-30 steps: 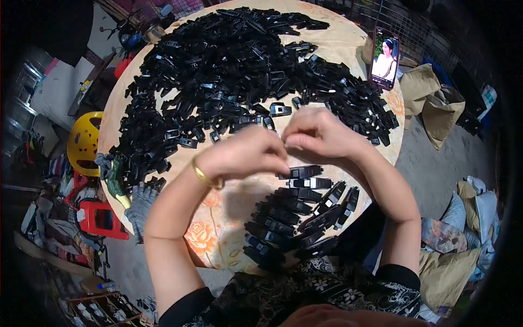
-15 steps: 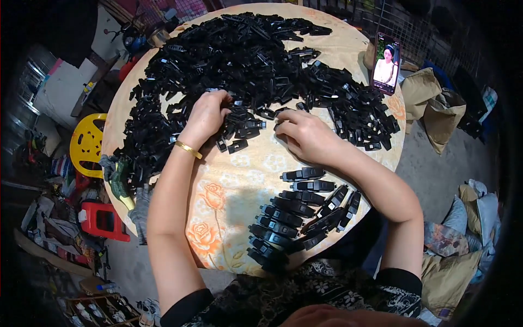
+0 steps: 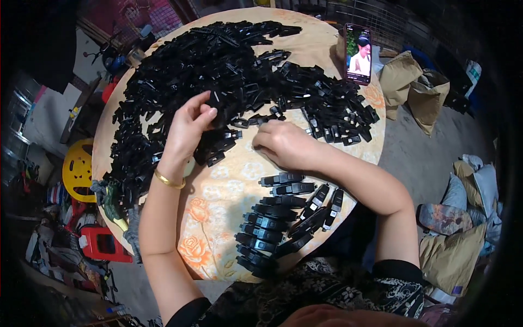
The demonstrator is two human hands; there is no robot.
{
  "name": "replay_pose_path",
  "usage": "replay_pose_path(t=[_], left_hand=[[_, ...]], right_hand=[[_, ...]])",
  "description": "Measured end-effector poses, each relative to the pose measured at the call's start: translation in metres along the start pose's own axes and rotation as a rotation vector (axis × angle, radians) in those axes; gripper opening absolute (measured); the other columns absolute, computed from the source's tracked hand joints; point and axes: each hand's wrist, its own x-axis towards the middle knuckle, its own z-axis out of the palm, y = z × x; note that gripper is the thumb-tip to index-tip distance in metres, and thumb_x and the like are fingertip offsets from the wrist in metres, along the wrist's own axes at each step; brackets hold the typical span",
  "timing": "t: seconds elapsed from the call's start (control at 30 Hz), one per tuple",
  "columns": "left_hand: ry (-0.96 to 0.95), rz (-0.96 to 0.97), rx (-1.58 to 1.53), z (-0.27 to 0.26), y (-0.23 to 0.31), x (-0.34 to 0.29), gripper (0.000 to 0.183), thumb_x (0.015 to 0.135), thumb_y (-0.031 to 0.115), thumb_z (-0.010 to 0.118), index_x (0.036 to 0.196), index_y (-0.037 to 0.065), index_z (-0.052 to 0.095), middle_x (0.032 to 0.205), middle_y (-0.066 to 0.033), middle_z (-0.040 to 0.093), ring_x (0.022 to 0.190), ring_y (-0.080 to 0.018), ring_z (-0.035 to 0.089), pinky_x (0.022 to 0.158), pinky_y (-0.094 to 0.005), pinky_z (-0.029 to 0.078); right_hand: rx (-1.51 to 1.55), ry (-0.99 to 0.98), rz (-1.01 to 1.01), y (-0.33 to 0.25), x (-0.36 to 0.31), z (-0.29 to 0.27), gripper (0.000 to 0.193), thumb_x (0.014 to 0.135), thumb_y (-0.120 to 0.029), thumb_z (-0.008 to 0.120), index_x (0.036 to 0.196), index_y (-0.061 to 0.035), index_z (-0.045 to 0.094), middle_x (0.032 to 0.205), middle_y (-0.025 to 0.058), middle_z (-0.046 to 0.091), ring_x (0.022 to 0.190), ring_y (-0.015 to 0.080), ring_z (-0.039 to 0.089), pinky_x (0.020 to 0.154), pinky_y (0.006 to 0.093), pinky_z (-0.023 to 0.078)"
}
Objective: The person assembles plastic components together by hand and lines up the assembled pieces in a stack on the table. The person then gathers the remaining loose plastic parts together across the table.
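A large heap of small black plastic clip-like parts [image 3: 185, 71] covers the far and left side of a round table [image 3: 218, 185]. Over the heap's near edge, my left hand [image 3: 188, 122] pinches a black plastic part [image 3: 218, 103] between thumb and fingers, its outline blurred against the heap. My right hand [image 3: 286, 144] rests on the cloth just right of the heap's edge, fingers curled under; whatever they hold is hidden. Nearer to me, assembled-looking long black pieces [image 3: 261, 231] lie in two slanting rows beneath my right forearm.
A phone [image 3: 358, 54] stands upright at the far right rim, showing a person. Brown sacks [image 3: 427, 103] and bags [image 3: 455, 256] sit on the floor at right. A yellow stool [image 3: 78, 169] and a red stool [image 3: 103, 244] are at left.
My left hand has lifted from the heap's edge with a black part in its fingers. My right hand has curled its fingers further on the cloth. The whole view has shifted slightly.
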Motion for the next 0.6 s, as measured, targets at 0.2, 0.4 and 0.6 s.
replay_pose_path(t=[0.2,0.4,0.6], left_hand=[[-0.277,-0.321,-0.492,0.015,-0.003,-0.004,0.022,0.087,0.002,0.062,0.108,0.0,0.057,0.097,-0.0093,0.066,0.086,-0.0162,0.067,0.075,-0.0268,0.058],[-0.385,-0.128,0.17,0.038,-0.016,-0.02,0.025,0.077,0.004,0.073,0.098,0.001,0.061,0.089,-0.0042,0.065,0.075,-0.0108,0.063,0.069,-0.0246,0.053],[-0.222,0.301,0.676,0.04,-0.024,-0.031,0.025,0.071,0.01,0.077,0.09,-0.002,0.068,0.085,-0.0125,0.065,0.08,-0.0235,0.064,0.075,-0.0316,0.051]], right_hand=[[0.515,0.32,0.258,-0.001,0.005,-0.018,0.032,0.08,-0.006,0.066,0.11,0.0012,0.062,0.091,0.0102,0.06,0.076,0.0165,0.063,0.069,0.0285,0.052],[0.772,0.08,0.492,0.001,0.003,-0.031,0.028,0.081,-0.007,0.071,0.107,0.0009,0.066,0.096,0.0038,0.067,0.086,0.0088,0.061,0.075,0.0259,0.051],[0.105,-0.121,0.164,0.005,-0.004,-0.031,0.027,0.072,-0.012,0.072,0.095,0.0006,0.069,0.086,0.0152,0.066,0.081,0.0313,0.064,0.075,0.0392,0.049]])
